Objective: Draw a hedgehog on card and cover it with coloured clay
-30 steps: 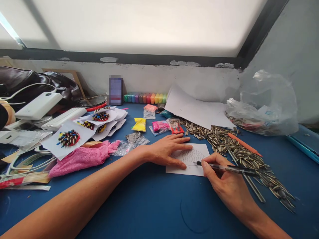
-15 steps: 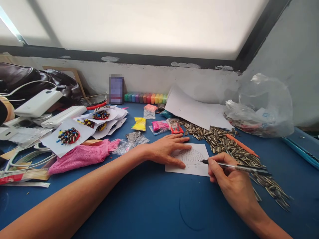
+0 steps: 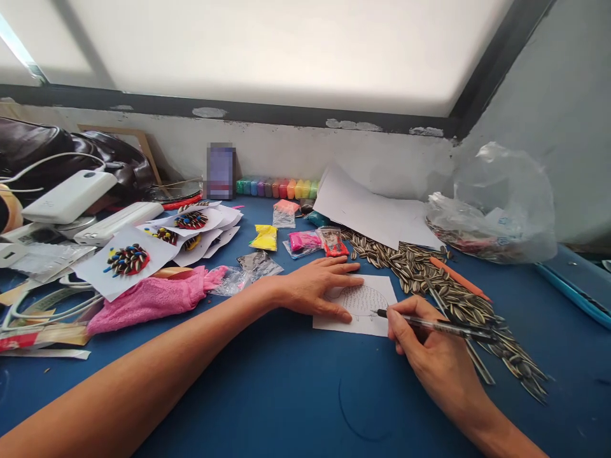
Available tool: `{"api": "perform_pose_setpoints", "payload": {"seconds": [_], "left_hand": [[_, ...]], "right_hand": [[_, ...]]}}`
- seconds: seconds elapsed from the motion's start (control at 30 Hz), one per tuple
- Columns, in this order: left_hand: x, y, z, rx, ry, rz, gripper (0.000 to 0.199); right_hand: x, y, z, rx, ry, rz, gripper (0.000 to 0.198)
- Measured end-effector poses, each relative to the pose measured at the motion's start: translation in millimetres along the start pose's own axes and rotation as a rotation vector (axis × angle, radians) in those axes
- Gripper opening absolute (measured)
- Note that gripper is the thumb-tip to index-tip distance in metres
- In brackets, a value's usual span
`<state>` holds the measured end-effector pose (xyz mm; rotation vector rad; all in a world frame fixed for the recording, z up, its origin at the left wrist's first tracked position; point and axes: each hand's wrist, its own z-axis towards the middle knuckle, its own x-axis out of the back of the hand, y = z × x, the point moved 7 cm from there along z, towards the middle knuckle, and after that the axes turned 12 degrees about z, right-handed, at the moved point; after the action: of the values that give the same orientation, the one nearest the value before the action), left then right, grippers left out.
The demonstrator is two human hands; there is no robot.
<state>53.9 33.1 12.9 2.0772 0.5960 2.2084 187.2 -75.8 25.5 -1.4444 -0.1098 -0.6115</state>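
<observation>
On the paper (image 3: 353,326): right hand (image 3: 436,353) fingers pinching pen (image 3: 456,329), tip at lower right of drawing (image 3: 366,301). Left hand (image 3: 317,286) flat, fingers spread over paper's left side. Seeds (image 3: 461,302) to right, small packets (image 3: 305,241) behind, blue table (image 3: 286,394) underneath.

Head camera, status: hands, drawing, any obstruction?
Left hand spread over the paper's left side, overlapping the drawing. Right hand holding black pen, tip at drawing's lower edge. Seeds piled nearby, off the paper.

The right hand (image 3: 432,346) has shifted the pen (image 3: 453,328) back leftward over the drawing (image 3: 365,301).
</observation>
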Motion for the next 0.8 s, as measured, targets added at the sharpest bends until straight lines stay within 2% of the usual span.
{"api": "perform_pose_setpoints", "payload": {"seconds": [0.8], "left_hand": [[0.2, 0.4, 0.0, 0.006, -0.015, -0.002, 0.077]], "right_hand": [[-0.5, -1.5, 0.3, 0.048, -0.022, -0.080, 0.027]]}}
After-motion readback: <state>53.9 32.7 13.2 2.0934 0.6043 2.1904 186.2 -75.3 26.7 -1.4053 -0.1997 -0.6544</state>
